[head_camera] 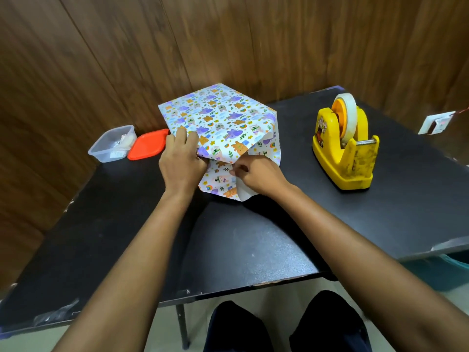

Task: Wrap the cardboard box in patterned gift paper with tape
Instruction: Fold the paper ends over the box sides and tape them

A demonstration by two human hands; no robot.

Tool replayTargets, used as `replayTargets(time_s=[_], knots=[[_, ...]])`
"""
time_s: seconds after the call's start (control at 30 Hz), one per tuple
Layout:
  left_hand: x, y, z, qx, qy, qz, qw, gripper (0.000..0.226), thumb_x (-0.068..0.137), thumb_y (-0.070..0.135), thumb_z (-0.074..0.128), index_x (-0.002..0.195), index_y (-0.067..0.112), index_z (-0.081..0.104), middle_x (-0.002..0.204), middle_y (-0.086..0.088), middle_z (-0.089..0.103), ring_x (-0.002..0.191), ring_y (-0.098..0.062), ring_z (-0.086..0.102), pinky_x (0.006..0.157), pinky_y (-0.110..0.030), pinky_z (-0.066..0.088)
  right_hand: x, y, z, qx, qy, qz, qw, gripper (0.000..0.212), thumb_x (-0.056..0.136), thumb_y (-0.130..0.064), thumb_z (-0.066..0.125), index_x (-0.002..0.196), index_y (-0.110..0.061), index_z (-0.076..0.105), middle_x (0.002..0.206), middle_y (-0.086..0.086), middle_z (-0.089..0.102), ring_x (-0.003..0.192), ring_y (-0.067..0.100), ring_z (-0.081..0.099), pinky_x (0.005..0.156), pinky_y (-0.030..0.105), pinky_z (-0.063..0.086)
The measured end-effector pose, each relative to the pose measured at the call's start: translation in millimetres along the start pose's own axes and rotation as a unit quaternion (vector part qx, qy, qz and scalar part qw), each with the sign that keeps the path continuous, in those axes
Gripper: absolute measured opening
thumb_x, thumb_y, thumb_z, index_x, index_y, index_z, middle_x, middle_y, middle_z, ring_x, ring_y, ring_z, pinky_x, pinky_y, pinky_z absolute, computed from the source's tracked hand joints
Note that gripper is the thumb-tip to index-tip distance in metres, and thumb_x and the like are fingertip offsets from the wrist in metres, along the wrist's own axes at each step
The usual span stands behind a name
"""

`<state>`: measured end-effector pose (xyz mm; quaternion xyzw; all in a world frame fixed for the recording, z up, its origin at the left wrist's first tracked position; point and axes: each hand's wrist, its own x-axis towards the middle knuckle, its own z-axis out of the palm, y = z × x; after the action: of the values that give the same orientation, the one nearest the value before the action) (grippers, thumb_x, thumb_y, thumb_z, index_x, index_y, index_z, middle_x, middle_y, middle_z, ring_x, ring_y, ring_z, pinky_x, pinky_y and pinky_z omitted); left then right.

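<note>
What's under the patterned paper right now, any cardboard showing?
No cardboard shows. The patterned paper drapes over a boxy shape that it hides entirely. Only the paper's white underside shows at the near flap, where the left hand and right hand hold the folds.

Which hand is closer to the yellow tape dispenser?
The right hand, pinching the gift paper at its near flap; the left hand grips the paper over by the red lid.

Dispenser right of parcel
</note>
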<state>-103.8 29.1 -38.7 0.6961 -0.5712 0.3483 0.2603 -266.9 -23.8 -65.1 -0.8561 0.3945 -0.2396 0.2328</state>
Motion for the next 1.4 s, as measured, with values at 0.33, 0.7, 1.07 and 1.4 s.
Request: replayTargets(time_s=[0.33,0.7,1.07,1.4], knots=[[3,3,-5,0.008,-0.027,0.008,1.000,0.023,0.056,0.003,0.066,0.076,0.006,0.054,0.074,-0.009,0.054,0.064,-0.027,0.049,0.047,-0.017,0.005,16,-8,-2,-0.047,-0.085,-0.010,0.995,0.029,0.098,-0.030,0.047,0.117,-0.015,0.062,0.130,0.009,0.053,0.115,0.027,0.051,0.088,0.031,0.041],[2,1,-2,-0.002,-0.012,0.006,1.000,0.019,0.057,0.006,0.062,0.075,0.007,0.053,0.074,-0.007,0.054,0.064,-0.026,0.049,0.045,-0.016,0.006,22,-19,11,-0.087,-0.007,0.064,0.994,0.049,0.098,-0.036,0.043,0.140,-0.013,0.033,0.134,0.011,0.049,0.117,0.031,0.051,0.089,0.035,0.041],[3,1,-2,0.009,-0.021,0.004,1.000,0.025,0.054,0.004,0.067,0.077,0.007,0.057,0.074,-0.007,0.055,0.063,-0.025,0.050,0.046,-0.012,0.006,27,-19,12,-0.099,-0.018,0.046,0.994,0.051,0.096,-0.040,0.045,0.140,-0.016,0.035,0.134,0.010,0.049,0.117,0.030,0.051,0.089,0.034,0.041],[3,1,-1,0.010,-0.013,0.003,1.000,0.023,0.055,0.003,0.065,0.075,0.008,0.056,0.074,-0.006,0.054,0.063,-0.024,0.048,0.046,-0.014,0.005,23,-26,17,-0.086,0.031,0.084,0.992,0.039,0.094,-0.022,0.048,0.131,-0.009,0.044,0.127,0.012,0.054,0.115,0.031,0.053,0.087,0.032,0.042]])
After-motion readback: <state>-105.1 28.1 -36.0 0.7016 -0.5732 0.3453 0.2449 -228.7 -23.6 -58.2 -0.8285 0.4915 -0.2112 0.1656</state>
